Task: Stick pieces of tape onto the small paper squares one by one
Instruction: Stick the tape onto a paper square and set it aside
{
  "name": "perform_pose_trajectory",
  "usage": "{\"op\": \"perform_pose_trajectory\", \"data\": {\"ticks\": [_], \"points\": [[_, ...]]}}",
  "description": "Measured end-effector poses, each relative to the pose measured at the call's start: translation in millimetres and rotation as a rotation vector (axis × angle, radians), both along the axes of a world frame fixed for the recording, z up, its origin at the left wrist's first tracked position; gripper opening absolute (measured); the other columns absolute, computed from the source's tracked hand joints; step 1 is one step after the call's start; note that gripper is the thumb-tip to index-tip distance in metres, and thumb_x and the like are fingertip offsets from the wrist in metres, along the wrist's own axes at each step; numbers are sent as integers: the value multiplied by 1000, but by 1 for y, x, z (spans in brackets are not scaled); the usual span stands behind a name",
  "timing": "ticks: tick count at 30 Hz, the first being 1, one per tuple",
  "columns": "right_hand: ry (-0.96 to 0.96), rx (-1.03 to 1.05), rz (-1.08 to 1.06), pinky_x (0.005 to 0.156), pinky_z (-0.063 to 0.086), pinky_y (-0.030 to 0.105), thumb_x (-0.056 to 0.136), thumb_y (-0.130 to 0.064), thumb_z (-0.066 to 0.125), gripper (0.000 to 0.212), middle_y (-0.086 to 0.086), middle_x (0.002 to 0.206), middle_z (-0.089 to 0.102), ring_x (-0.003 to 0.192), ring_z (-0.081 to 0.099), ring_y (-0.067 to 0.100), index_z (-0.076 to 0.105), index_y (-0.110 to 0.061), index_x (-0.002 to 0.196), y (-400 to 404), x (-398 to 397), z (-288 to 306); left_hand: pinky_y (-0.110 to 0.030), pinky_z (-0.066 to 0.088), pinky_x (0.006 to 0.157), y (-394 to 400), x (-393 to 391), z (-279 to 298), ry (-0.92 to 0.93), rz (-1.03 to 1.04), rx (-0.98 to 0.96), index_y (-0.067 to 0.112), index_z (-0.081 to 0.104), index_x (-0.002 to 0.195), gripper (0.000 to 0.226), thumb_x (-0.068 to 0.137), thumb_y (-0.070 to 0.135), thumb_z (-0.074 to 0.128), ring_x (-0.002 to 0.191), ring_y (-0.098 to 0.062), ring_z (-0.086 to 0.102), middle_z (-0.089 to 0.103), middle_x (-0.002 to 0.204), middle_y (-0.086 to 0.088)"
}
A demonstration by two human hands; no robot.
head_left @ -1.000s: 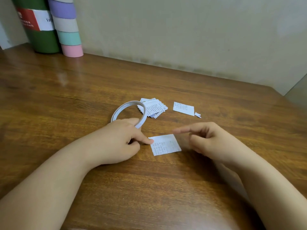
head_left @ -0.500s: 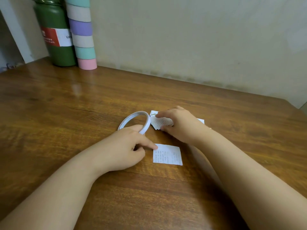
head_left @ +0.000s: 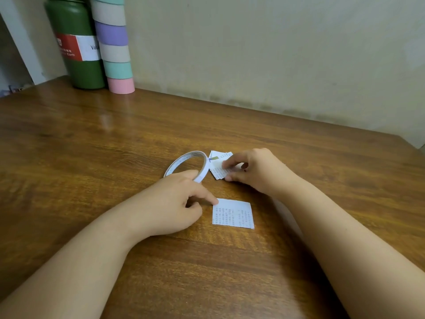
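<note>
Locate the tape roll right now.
In the head view the tape roll stands on edge mid-table, under the left hand, just left of the paper pile.

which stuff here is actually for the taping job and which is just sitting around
For the job:
white tape roll
single printed paper square
small pile of printed paper squares

Lying about:
green bottle
stack of pastel tape rolls

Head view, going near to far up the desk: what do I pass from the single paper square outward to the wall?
single paper square → tape roll, level with the pile of paper squares under the right hand's fingers → pink bottom of the pastel stack, beside the green bottle.
</note>
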State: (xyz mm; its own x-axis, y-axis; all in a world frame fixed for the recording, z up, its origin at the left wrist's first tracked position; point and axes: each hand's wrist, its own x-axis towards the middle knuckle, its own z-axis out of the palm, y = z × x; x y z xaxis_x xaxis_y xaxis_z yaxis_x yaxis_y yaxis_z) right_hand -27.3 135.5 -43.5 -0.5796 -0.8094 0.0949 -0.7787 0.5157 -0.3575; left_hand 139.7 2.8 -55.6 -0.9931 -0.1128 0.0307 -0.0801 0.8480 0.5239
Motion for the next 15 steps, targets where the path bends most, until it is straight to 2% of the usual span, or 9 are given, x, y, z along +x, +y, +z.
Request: {"op": "perform_pose_trajectory", "data": {"ticks": [3, 6, 9, 13, 15], "points": [[38, 2, 34, 75, 43, 24, 83, -31, 71, 25, -13, 92, 63, 86, 52, 7, 70, -27, 108, 2, -1, 0, -16, 38, 63, -1, 0, 0, 4, -3, 1, 48, 64, 108, 40, 88, 17, 49, 75, -3, 47, 47, 90, 4], [131, -7, 106, 74, 40, 23, 89, -28, 64, 17, -5, 97, 70, 87, 56, 11, 73, -23, 103, 3, 0, -4, -16, 38, 62, -1, 0, 0, 3, -1, 0, 48, 64, 108, 39, 88, 17, 49, 76, -1, 46, 47, 90, 6], [156, -32, 126, 75, 38, 22, 93, -23, 60, 21, 0, 99, 71, 92, 60, 18, 72, -20, 109, 5, -2, -7, -14, 37, 61, 0, 0, -1, 11, -7, 11, 47, 65, 107, 39, 88, 16, 49, 77, 4, 46, 46, 88, 8], [176, -68, 76, 77, 38, 22, 93, -18, 58, 21, 0, 99, 67, 96, 58, 17, 70, -21, 110, 7, 0, -10, -12, 35, 59, 0, 0, -2, 3, -11, 4, 44, 67, 107, 40, 87, 16, 49, 73, 4, 46, 44, 84, 10], [165, -196, 5, 73, 36, 20, 92, -17, 58, 15, -5, 94, 66, 91, 57, 14, 70, -20, 100, 10, 4, -4, -13, 36, 60, 1, 0, -2, 4, -21, 5, 44, 66, 109, 40, 87, 15, 49, 74, 4, 46, 44, 84, 9]]}}
